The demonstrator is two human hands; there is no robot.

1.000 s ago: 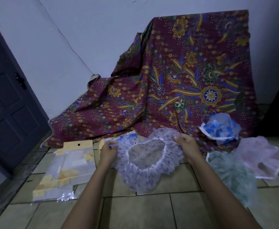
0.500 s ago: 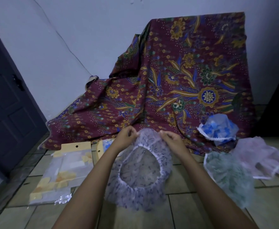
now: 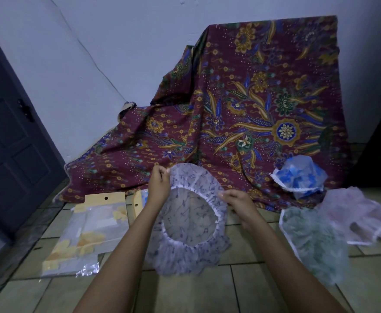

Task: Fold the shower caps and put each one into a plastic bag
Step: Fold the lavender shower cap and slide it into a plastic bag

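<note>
Both hands (image 3: 160, 184) (image 3: 239, 203) pinch the lilac cap (image 3: 191, 224) (opening facing up).

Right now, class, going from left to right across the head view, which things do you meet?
Door → plastic bags → lilac shower cap → green shower cap → pink shower cap. The blue shower cap overlaps the green one sideways, so it is left out.

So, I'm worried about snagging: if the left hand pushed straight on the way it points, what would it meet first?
Probably the maroon patterned cloth draped just beyond the left hand, which pinches the rim of the lilac shower cap. Depth is unclear.
</note>
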